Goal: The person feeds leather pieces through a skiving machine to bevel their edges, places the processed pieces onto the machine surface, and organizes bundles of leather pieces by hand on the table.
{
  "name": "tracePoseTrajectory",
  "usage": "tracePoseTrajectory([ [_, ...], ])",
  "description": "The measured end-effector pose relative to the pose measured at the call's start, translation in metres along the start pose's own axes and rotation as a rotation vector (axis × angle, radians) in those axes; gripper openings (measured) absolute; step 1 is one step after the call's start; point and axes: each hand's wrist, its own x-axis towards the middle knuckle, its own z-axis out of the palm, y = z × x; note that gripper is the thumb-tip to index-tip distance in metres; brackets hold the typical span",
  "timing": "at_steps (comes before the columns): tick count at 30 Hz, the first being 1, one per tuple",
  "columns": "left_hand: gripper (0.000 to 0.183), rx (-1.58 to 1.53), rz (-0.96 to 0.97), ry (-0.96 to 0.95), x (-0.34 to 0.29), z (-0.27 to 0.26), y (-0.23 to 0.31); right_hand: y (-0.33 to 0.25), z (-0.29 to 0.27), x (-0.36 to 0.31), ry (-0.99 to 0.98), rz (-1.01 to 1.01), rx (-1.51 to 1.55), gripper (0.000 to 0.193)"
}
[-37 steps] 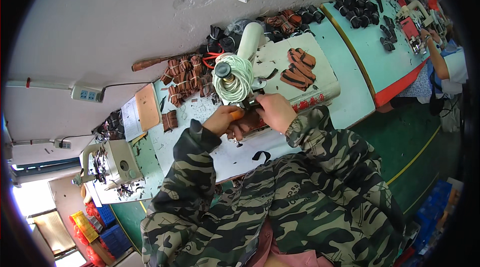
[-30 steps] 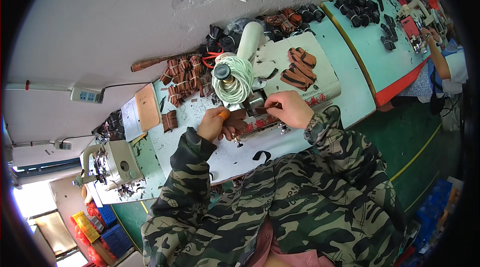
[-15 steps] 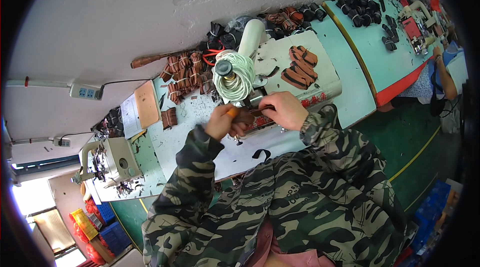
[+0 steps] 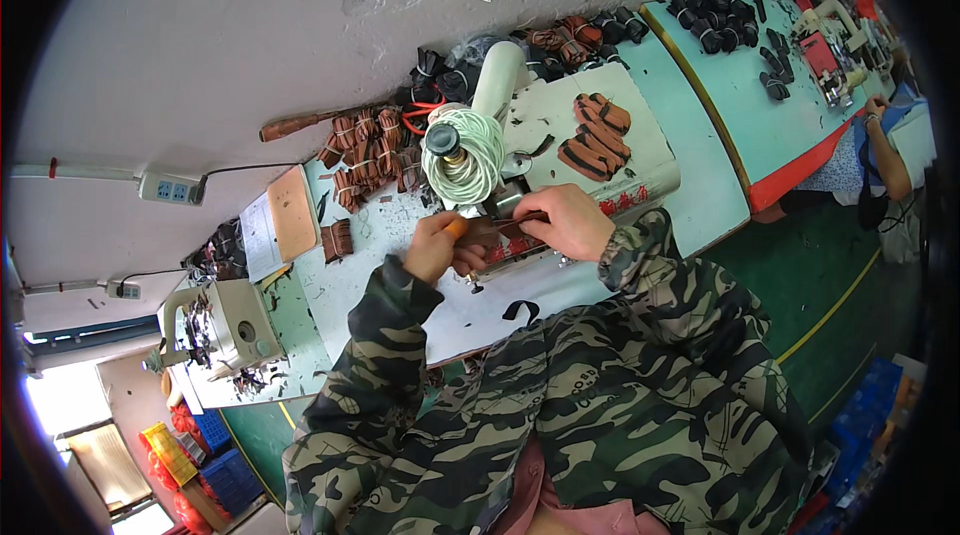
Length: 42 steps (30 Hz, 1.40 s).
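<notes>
My left hand (image 4: 432, 249), with an orange cover on a finger, is closed on one end of a dark brown leather strip (image 4: 484, 234). The fingers of my right hand (image 4: 568, 222) pinch the strip's other end. It spans the gap between my hands, in front of a cream bench machine (image 4: 640, 197). A coil of pale green cord (image 4: 478, 157) hangs round the machine's upright part, just beyond my hands. On the machine's flat top lie several orange-brown strips with black edges (image 4: 596, 138). My fingers hide part of the strip.
Tied brown bundles (image 4: 375, 147) and black bundles (image 4: 460, 81) crowd the wall side. A single brown bundle (image 4: 337, 240) and a black scrap (image 4: 519, 311) lie on the pale table (image 4: 375, 309). Another machine (image 4: 240, 328) stands left; a person's arm (image 4: 885, 140) shows far right.
My left hand has shifted slightly, and more of the brown strip shows between my hands. The right hand keeps its pinch, a little further left.
</notes>
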Motion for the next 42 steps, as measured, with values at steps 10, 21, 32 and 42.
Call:
tracePoseTrajectory([
  [10,0.025,-0.101,-0.016,-0.12,-0.006,0.001,0.007,0.027,-0.025,-0.014,0.727,-0.12,-0.315,0.029],
  [21,0.027,0.158,-0.097,-0.081,-0.018,0.0,0.001,0.036,-0.011,-0.031,0.662,-0.176,-0.521,0.035],
  [32,0.025,0.136,-0.117,0.0,-0.014,-0.005,0.011,-0.001,0.017,-0.018,0.519,-0.184,-0.131,0.014],
  [42,0.022,0.23,-0.135,-0.108,0.005,0.005,0.017,0.011,0.011,-0.011,0.387,-0.051,-0.126,0.016],
])
